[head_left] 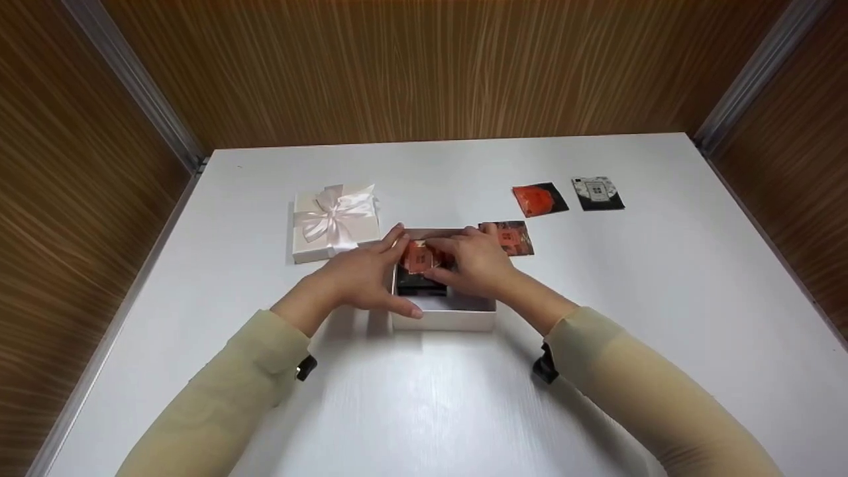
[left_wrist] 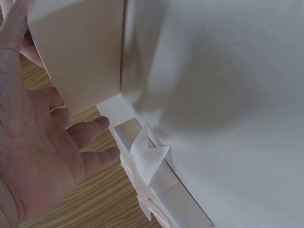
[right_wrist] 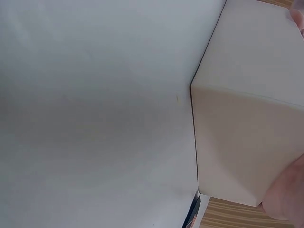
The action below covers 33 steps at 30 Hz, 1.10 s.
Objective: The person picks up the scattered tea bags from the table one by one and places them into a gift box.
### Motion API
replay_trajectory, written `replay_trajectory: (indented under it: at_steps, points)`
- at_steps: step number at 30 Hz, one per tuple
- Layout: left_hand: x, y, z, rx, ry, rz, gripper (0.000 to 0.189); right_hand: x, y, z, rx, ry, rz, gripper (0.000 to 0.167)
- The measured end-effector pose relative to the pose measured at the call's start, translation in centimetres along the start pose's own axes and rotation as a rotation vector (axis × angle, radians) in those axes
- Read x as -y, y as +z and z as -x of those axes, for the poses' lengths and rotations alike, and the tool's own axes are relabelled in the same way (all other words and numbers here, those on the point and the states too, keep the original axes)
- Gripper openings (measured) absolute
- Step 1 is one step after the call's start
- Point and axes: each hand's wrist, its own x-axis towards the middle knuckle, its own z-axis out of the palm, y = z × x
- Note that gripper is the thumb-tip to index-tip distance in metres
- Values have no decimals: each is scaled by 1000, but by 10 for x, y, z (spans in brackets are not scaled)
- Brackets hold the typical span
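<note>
An open white box stands on the table between the two hands. Inside at its left lies a dark packet, with a small red square packet over it. The right hand reaches into the box and pinches the red packet between thumb and index finger. Along the box's left wall lies the left hand, fingers extended, thumb spread over the front rim. In the left wrist view, the left hand has loose, parted fingers beside the box wall. Only a bit of the right hand shows in the right wrist view.
A white lid with a pink ribbon bow lies left of the box. Right of it are a red patterned packet, a red and black packet and a black and white packet. Wood-grain panels surround the white table.
</note>
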Motion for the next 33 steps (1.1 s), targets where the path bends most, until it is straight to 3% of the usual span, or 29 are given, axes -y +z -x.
replay_trajectory:
  at_steps: [10, 16, 20, 25, 29, 33]
  points:
    - [0, 0, 1, 0, 3, 3, 139, -3, 4, 2, -143, 16, -185, 52]
    - [0, 1, 2, -1, -9, 16, 140, -11, 0, 5, -232, 31, -397, 46]
    - [-1, 2, 3, 9, -22, 13, 141, -26, -12, 8, -286, 86, -577, 44]
    - [-3, 3, 2, 18, -33, 17, 142, -73, -38, 17, -400, 152, -664, 40]
    - [-3, 5, 0, 12, -27, 16, 142, -122, -59, 31, -447, 259, -560, 40]
    - [-4, 6, -1, 11, -22, 20, 143, -162, -73, 50, -408, 419, -507, 51]
